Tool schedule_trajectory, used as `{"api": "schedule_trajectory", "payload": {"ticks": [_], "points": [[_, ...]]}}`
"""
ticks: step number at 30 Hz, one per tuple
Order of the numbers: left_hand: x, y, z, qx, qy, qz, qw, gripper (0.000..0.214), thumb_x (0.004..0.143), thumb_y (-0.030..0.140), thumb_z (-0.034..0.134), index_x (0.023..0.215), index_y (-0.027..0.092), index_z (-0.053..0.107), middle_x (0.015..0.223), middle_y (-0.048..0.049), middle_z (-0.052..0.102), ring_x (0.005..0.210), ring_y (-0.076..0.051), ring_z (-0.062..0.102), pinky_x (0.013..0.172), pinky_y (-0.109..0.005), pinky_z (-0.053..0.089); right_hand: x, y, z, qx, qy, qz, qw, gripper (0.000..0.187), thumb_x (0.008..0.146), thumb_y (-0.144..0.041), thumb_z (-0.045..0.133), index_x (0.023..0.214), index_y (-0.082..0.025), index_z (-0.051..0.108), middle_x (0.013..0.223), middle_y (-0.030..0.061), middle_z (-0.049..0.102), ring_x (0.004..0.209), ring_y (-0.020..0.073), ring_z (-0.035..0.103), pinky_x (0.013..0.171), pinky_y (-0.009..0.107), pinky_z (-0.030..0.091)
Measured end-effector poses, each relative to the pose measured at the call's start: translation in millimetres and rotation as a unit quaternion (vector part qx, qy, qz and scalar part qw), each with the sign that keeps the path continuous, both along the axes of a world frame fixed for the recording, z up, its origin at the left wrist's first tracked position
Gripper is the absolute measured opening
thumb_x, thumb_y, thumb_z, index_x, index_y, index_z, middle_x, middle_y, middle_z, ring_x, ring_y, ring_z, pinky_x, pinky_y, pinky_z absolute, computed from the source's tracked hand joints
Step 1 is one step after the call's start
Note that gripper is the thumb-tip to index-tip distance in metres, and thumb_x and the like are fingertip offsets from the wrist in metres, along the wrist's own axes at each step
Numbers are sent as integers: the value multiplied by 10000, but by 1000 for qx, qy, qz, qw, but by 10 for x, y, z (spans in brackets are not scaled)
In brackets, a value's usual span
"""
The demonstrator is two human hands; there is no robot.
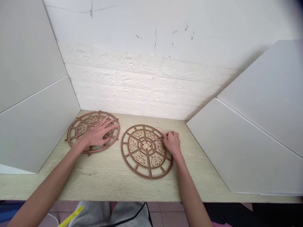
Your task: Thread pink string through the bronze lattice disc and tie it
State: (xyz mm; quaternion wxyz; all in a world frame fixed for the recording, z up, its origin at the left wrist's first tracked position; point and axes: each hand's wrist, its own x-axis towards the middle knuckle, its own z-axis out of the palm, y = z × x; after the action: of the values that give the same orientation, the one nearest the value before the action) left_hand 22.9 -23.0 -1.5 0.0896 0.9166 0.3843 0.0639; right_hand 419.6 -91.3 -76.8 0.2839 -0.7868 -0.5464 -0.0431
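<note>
Fingertips of my right hand [172, 142] bunch together at the far right edge of a brown, flat, round pierced disc with spokes and scrollwork [150, 145]. A thin, pale coppery strand [157, 139] meets them there; whether I have it pinched or only touch it, I cannot make out. Fingers of my left hand [98, 134] are spread wide, palm down, over a reddish-brown round pierced disc with small tabs around its rim [81, 127], gripping nothing.

To work the strand well, I judge a light touch with thumb and index is best, easing it sideways so it doesn't catch in the scrolls or kink. A broad, even press under my left palm should steady the tabbed disc without straining its slim bars.

Left of my right fingertips, heart-like curls sit between straight spokes around a small holed hub. The look suggests thin cut wood, though I can't be sure. Beneath both hands runs a pale, faintly grained tabletop [106, 179]; beyond my fingers rises a white wall moulded like rough brick [134, 78].
</note>
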Motion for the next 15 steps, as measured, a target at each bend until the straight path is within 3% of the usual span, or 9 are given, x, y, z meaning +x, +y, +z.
{"api": "schedule_trajectory", "payload": {"ticks": [5, 8, 12, 15], "points": [[55, -12, 16, -10, -88, 0, 996, 603, 977, 547, 428, 1525, 298, 415, 1616, -34, 272, 1533, -328, 115, 1247, -547, 203, 10, 31, -74, 21, 29, 15, 999, 328, 914, -386, 373, 822, -166, 600, 1119, 261, 547, 1214, 405, 417, 994, 603, 388], [147, -44, 28, 3, -156, 8, 988, 579, 993, 556, 383, 1448, 225, 517, 1549, -65, 392, 1501, -272, 235, 1265, -470, 210, 26, 50, -28, 39, 60, 43, 997, 323, 929, -376, 341, 774, -188, 553, 1034, 231, 560, 1237, 377, 429, 1026, 574, 395], [283, -119, 110, -39, -236, 39, 970, 575, 986, 560, 397, 1422, 206, 522, 1461, -88, 491, 1375, -231, 435, 1212, -407, 323, 24, 37, 228, 90, 98, 93, 987, 371, 988, -447, 259, 790, -219, 474, 1099, 180, 557, 1265, 291, 451, 1061, 498, 408], [419, -168, 193, -137, -332, 89, 929, 612, 942, 605, 488, 1430, 237, 506, 1443, -83, 519, 1351, -240, 474, 1161, -384, 386, -34, 48, 476, 127, 112, 127, 977, 386, 1007, -497, 232, 820, -228, 435, 1207, 172, 533, 1260, 252, 465, 1082, 467, 390]]}}
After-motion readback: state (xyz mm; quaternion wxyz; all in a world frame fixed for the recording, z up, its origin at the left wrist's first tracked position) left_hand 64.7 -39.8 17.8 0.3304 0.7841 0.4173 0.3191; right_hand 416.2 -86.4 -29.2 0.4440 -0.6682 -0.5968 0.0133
